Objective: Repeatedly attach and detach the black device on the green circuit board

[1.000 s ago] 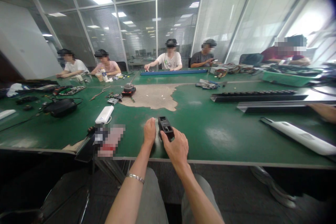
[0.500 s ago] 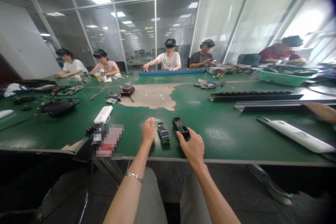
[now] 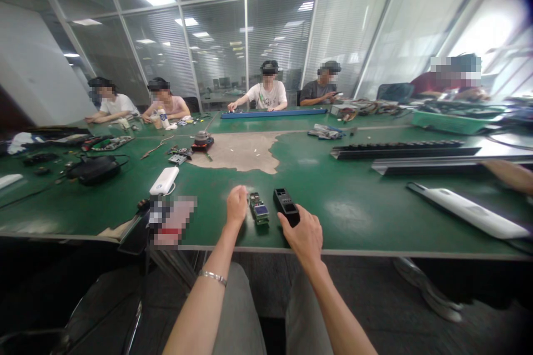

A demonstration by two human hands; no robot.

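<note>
My right hand [image 3: 305, 236] grips the near end of a small black plastic casing [image 3: 285, 203], which rests on the green table [image 3: 353, 199] near its front edge. Just left of it lies a small green circuit board with a blue screen [image 3: 259, 209], uncovered. My left hand [image 3: 236, 205] is curled into a fist resting on the table right beside the board's left side; I cannot see anything in it. A bracelet is on my left wrist.
A white power bank [image 3: 165, 181] and a blurred-out item [image 3: 172, 221] lie to the left. Black rails [image 3: 403, 151] and a long white part [image 3: 466, 211] lie to the right. A black pouch [image 3: 95, 169] sits far left. Several people sit around the far side.
My right hand lifted the black casing off the circuit board and carried it to the right, then set it down flat beside the board. My left hand stayed put.
</note>
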